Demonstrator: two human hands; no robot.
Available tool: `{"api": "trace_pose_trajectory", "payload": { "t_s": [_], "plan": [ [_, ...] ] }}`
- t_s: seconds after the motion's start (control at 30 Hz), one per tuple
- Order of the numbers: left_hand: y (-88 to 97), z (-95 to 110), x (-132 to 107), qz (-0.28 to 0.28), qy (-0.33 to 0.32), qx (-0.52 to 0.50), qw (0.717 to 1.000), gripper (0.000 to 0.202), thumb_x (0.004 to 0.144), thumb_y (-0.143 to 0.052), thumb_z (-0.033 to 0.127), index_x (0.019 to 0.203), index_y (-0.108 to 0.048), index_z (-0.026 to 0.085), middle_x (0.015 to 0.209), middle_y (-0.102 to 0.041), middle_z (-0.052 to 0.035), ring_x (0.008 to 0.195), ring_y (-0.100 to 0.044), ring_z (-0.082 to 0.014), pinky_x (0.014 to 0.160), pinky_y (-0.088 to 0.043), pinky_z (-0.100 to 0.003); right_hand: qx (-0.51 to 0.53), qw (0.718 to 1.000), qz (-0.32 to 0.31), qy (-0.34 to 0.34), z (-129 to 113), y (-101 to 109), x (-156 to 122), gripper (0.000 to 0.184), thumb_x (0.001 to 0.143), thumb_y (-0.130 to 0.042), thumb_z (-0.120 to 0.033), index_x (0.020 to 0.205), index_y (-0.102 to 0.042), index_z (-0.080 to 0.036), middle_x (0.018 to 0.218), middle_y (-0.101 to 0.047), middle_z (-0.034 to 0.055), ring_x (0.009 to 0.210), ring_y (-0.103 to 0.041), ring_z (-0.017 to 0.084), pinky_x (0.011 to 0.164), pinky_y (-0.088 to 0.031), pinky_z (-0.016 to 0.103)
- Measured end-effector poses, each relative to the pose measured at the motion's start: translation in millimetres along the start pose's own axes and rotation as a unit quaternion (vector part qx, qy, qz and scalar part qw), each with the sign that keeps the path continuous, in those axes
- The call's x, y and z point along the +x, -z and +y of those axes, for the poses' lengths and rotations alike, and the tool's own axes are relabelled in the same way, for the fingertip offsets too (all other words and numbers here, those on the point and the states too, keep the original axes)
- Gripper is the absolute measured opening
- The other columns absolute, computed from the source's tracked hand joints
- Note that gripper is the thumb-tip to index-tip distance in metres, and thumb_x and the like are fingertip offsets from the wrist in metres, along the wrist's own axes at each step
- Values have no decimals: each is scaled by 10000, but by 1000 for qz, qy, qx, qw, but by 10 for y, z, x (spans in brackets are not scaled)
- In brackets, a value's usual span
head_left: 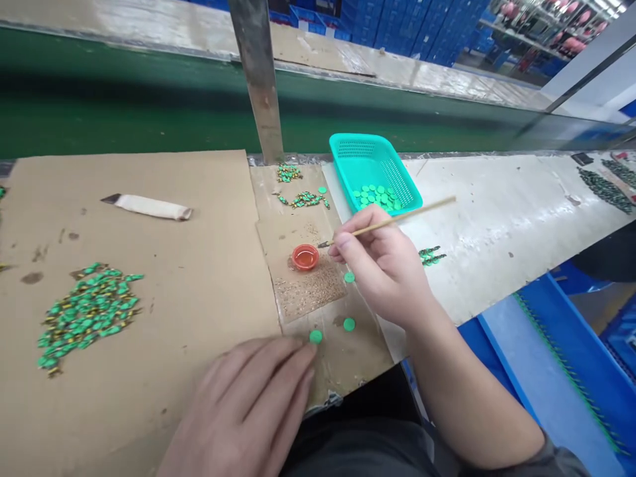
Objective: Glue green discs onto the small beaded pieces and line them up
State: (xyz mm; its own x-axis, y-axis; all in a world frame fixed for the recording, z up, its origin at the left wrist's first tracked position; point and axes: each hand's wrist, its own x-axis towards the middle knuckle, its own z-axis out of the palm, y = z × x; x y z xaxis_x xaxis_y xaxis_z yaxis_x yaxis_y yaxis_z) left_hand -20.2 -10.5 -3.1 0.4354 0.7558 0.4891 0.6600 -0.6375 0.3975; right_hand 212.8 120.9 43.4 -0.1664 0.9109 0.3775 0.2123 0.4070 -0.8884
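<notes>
My right hand (382, 268) pinches a thin wooden brush (397, 220), whose dark tip points at a small red paint cup (305, 257) on the cardboard. My left hand (248, 404) lies flat on the cardboard with fingers stretched out, a fingertip touching a small green disc (315, 336). A second green disc (349, 324) lies just right of it, and a third (349, 277) sits by my right thumb.
A teal basket (392, 156) holding several green discs stands behind my right hand. A heap of green and gold pieces (87, 315) lies at left, a wrapped blade (148, 206) above it. More green pieces (303, 198) lie near a metal post (258, 79).
</notes>
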Motion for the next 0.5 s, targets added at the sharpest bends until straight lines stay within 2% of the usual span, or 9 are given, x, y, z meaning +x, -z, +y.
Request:
{"api": "trace_pose_trajectory", "payload": {
  "t_s": [0.07, 0.13, 0.23, 0.37, 0.5],
  "plan": [
    [11, -2, -68, 2, -36, 19, 999, 288, 1215, -625, 146, 1454, -786, 157, 1393, -862, -76, 1283, -709, -254, 1124, -519, -428, 4, 1000, -1, 8, -3, -53, 32, 189, 1162, -756, -358, 1025, -654, -276, 931, -722, -45, 815, -766, 134, 794, -655, 318],
    [-14, 3, -106, 3, -55, 31, 998, 306, 1227, -589, 148, 1450, -798, 137, 1391, -891, -77, 1285, -710, -265, 1129, -499, -449, 5, 1000, 5, 19, 6, -101, 45, 174, 1176, -747, -348, 1041, -664, -275, 956, -728, -40, 822, -765, 131, 801, -660, 315],
    [-90, 6, -141, 14, -43, 22, 999, 331, 1226, -593, 177, 1469, -815, 144, 1389, -909, -63, 1281, -723, -253, 1196, -474, -435, -11, 999, 23, 26, 47, -132, 6, 132, 1190, -732, -304, 1065, -719, -263, 999, -773, -24, 836, -775, 126, 808, -669, 306],
    [-183, -5, -194, 29, -22, 2, 999, 312, 1180, -694, 232, 1451, -848, 217, 1459, -898, -30, 1307, -743, -237, 1361, -423, -399, -20, 999, 38, 30, 101, -119, -79, 183, 1191, -762, -291, 1012, -744, -257, 922, -791, -40, 759, -788, 111, 721, -645, 269],
    [-257, -23, -229, 51, -24, 13, 998, 318, 1143, -724, 237, 1428, -863, 227, 1458, -892, -34, 1290, -748, -227, 1422, -400, -397, -79, 993, 48, 75, 85, -121, -97, 222, 1167, -823, -294, 960, -748, -266, 832, -748, -57, 700, -726, 111, 675, -576, 273]
  ]
}}
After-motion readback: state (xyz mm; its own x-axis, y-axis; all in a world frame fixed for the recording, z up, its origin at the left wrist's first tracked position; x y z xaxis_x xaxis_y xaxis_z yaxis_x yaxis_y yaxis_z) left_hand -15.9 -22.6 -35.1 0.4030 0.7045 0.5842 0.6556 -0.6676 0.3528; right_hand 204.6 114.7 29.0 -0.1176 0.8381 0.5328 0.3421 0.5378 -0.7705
